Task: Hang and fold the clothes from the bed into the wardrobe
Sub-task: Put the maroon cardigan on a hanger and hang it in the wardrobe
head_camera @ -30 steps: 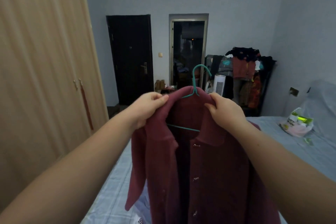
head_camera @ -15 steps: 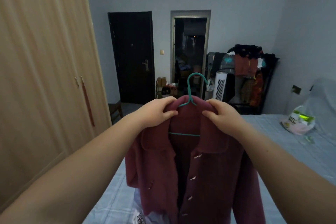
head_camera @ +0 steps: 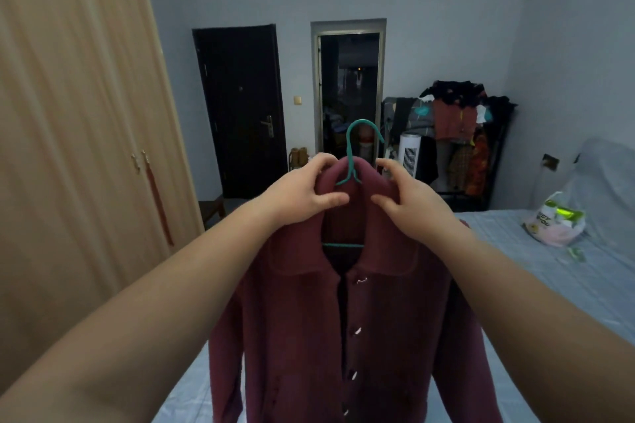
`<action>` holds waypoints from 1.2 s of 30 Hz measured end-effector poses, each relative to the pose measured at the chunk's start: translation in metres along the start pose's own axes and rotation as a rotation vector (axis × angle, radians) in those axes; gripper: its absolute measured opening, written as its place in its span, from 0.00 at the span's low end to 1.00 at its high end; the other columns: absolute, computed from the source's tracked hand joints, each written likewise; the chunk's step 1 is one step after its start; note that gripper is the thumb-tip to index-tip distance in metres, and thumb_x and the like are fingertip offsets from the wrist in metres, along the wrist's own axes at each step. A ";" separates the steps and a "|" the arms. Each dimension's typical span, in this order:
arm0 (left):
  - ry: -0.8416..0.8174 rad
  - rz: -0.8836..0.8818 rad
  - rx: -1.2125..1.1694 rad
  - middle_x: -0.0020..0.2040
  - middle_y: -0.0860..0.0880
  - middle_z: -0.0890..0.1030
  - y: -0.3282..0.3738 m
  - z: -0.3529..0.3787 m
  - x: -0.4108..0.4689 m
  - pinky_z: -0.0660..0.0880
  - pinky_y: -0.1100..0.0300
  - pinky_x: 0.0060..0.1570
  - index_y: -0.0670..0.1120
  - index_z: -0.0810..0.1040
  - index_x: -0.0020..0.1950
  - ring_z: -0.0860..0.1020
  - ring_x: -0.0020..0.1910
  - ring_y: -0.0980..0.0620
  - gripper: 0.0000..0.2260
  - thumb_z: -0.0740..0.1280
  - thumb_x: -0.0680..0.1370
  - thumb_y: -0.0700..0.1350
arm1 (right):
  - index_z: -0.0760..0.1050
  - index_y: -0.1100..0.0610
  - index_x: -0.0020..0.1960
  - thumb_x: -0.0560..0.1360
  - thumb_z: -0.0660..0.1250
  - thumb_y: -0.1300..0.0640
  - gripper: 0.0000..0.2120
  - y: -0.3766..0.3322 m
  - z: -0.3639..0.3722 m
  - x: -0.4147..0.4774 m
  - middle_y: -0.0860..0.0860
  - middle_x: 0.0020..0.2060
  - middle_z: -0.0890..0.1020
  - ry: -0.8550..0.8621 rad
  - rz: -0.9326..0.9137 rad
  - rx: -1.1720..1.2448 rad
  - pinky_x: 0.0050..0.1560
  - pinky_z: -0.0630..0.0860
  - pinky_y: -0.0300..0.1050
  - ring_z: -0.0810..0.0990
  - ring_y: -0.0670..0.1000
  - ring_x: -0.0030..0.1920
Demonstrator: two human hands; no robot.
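Note:
A maroon button-front jacket [head_camera: 385, 323] hangs on a teal hanger [head_camera: 354, 154] held up in front of me over the bed [head_camera: 536, 271]. My left hand [head_camera: 302, 194] pinches the collar on the left side of the hook. My right hand [head_camera: 409, 199] grips the collar on the right side. The hanger's hook sticks up between both hands, and its crossbar shows inside the neck opening. The wooden wardrobe [head_camera: 79, 134] stands shut along the left.
A dark door [head_camera: 244, 106] and an open doorway [head_camera: 348, 96] are in the far wall. A rack piled with clothes [head_camera: 460, 134] and a white fan [head_camera: 409, 154] stand at the back right. A plastic bag [head_camera: 553, 223] lies on the bed.
Both hands have slid inward along the collar toward the hook. The jacket has settled squarely on the hanger, with its front hanging straighter.

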State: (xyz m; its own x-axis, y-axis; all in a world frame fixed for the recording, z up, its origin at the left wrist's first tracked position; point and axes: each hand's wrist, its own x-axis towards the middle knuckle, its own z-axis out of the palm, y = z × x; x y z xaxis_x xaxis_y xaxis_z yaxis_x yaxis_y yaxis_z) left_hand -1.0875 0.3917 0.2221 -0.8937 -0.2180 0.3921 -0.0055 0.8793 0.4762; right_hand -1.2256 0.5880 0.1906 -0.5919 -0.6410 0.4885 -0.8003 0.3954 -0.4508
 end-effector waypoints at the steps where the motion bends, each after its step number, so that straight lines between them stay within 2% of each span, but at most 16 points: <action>1: -0.062 -0.005 -0.037 0.61 0.58 0.79 -0.002 -0.003 -0.002 0.76 0.54 0.61 0.64 0.65 0.70 0.79 0.56 0.58 0.30 0.74 0.72 0.59 | 0.62 0.33 0.68 0.77 0.65 0.43 0.22 0.008 -0.004 0.000 0.44 0.56 0.81 -0.043 0.005 -0.022 0.53 0.79 0.54 0.81 0.50 0.54; 2: -0.109 -0.007 -0.096 0.63 0.58 0.78 -0.004 -0.006 -0.003 0.76 0.54 0.62 0.65 0.65 0.71 0.79 0.58 0.58 0.32 0.75 0.71 0.56 | 0.65 0.33 0.65 0.77 0.65 0.43 0.19 0.016 -0.007 0.000 0.44 0.54 0.82 -0.088 0.005 -0.031 0.52 0.80 0.53 0.81 0.50 0.53; 4: -0.164 -0.027 -0.226 0.61 0.56 0.80 -0.007 -0.011 -0.003 0.77 0.51 0.62 0.61 0.70 0.70 0.80 0.58 0.57 0.29 0.76 0.72 0.49 | 0.71 0.35 0.60 0.78 0.65 0.44 0.12 0.028 -0.009 -0.002 0.44 0.50 0.83 -0.152 0.003 -0.011 0.50 0.81 0.51 0.82 0.48 0.49; 7: -0.300 -0.122 -0.337 0.59 0.48 0.82 -0.014 -0.018 -0.005 0.80 0.49 0.57 0.57 0.72 0.69 0.82 0.56 0.50 0.26 0.74 0.74 0.44 | 0.74 0.39 0.58 0.78 0.65 0.47 0.09 0.039 -0.007 -0.006 0.43 0.47 0.83 -0.156 -0.024 -0.010 0.50 0.80 0.51 0.81 0.47 0.48; 8: -0.342 -0.140 -0.306 0.59 0.48 0.82 -0.016 -0.020 -0.008 0.80 0.49 0.56 0.56 0.72 0.70 0.82 0.56 0.49 0.26 0.73 0.74 0.43 | 0.74 0.40 0.56 0.79 0.65 0.47 0.07 0.042 -0.006 -0.006 0.43 0.46 0.82 -0.158 -0.033 -0.012 0.50 0.80 0.52 0.81 0.47 0.47; 10: -0.348 -0.146 -0.082 0.57 0.52 0.82 -0.021 -0.019 -0.014 0.79 0.50 0.57 0.58 0.72 0.66 0.82 0.55 0.53 0.22 0.72 0.75 0.44 | 0.74 0.41 0.53 0.79 0.64 0.46 0.04 0.045 -0.002 -0.004 0.41 0.44 0.82 -0.174 -0.047 -0.007 0.48 0.80 0.53 0.80 0.45 0.45; 12: -0.266 -0.155 0.133 0.55 0.57 0.80 -0.028 -0.016 -0.024 0.77 0.52 0.58 0.60 0.72 0.61 0.79 0.54 0.55 0.16 0.71 0.76 0.48 | 0.74 0.40 0.52 0.78 0.63 0.44 0.04 0.040 0.006 0.000 0.41 0.42 0.82 -0.192 -0.079 0.009 0.47 0.80 0.53 0.80 0.43 0.44; 15: -0.019 -0.205 0.238 0.53 0.56 0.81 -0.033 -0.017 -0.050 0.76 0.52 0.54 0.60 0.73 0.58 0.80 0.54 0.51 0.10 0.68 0.78 0.53 | 0.75 0.40 0.52 0.77 0.62 0.41 0.07 0.018 0.021 0.011 0.41 0.43 0.83 -0.235 -0.153 0.082 0.48 0.80 0.52 0.81 0.42 0.44; 18: 0.225 -0.286 0.432 0.52 0.54 0.83 -0.042 -0.029 -0.084 0.77 0.51 0.49 0.61 0.73 0.58 0.80 0.53 0.48 0.10 0.64 0.78 0.60 | 0.74 0.40 0.55 0.77 0.61 0.40 0.09 -0.010 0.038 0.026 0.41 0.44 0.82 -0.296 -0.242 0.083 0.46 0.81 0.51 0.81 0.42 0.44; 20: 0.315 -0.329 0.515 0.52 0.53 0.83 -0.047 -0.042 -0.109 0.76 0.51 0.47 0.60 0.73 0.58 0.80 0.53 0.46 0.11 0.64 0.78 0.61 | 0.73 0.42 0.53 0.78 0.60 0.39 0.10 -0.033 0.052 0.035 0.42 0.42 0.81 -0.310 -0.317 0.053 0.45 0.80 0.52 0.80 0.44 0.43; 24: 0.393 -0.452 0.486 0.54 0.54 0.83 -0.057 -0.086 -0.172 0.77 0.51 0.50 0.59 0.75 0.59 0.80 0.54 0.48 0.14 0.67 0.76 0.60 | 0.72 0.46 0.47 0.78 0.61 0.42 0.08 -0.100 0.088 0.041 0.44 0.38 0.79 -0.273 -0.436 0.074 0.43 0.77 0.51 0.78 0.48 0.41; 27: 0.371 -0.527 0.299 0.55 0.56 0.83 -0.064 -0.137 -0.233 0.76 0.53 0.57 0.56 0.77 0.62 0.80 0.54 0.56 0.15 0.72 0.76 0.53 | 0.72 0.48 0.46 0.78 0.62 0.43 0.08 -0.169 0.114 0.034 0.44 0.38 0.79 -0.231 -0.524 0.131 0.43 0.75 0.51 0.78 0.51 0.42; 30: 0.315 -0.586 0.272 0.58 0.56 0.82 -0.069 -0.198 -0.308 0.74 0.57 0.61 0.52 0.77 0.66 0.79 0.57 0.59 0.18 0.73 0.76 0.46 | 0.71 0.50 0.45 0.76 0.62 0.42 0.11 -0.250 0.139 0.020 0.46 0.37 0.79 -0.225 -0.639 0.209 0.42 0.76 0.52 0.79 0.54 0.41; 33: 0.321 -0.708 0.308 0.57 0.58 0.81 -0.071 -0.251 -0.389 0.75 0.59 0.60 0.54 0.76 0.65 0.79 0.56 0.58 0.17 0.72 0.77 0.48 | 0.72 0.52 0.44 0.77 0.65 0.44 0.11 -0.338 0.166 -0.003 0.50 0.37 0.81 -0.196 -0.748 0.258 0.40 0.73 0.50 0.80 0.58 0.42; 36: 0.404 -0.800 0.418 0.56 0.57 0.83 -0.071 -0.296 -0.472 0.76 0.56 0.58 0.56 0.76 0.65 0.80 0.55 0.58 0.17 0.70 0.77 0.55 | 0.73 0.54 0.44 0.76 0.67 0.45 0.12 -0.429 0.192 -0.032 0.52 0.36 0.81 -0.152 -0.815 0.317 0.38 0.71 0.49 0.80 0.60 0.43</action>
State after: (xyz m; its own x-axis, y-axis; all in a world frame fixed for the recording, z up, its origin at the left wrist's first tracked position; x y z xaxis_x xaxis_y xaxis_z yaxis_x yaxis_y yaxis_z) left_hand -0.5324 0.3063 0.2362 -0.3371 -0.8731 0.3522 -0.7688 0.4712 0.4323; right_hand -0.8449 0.3122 0.2250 0.1872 -0.7330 0.6540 -0.8900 -0.4083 -0.2029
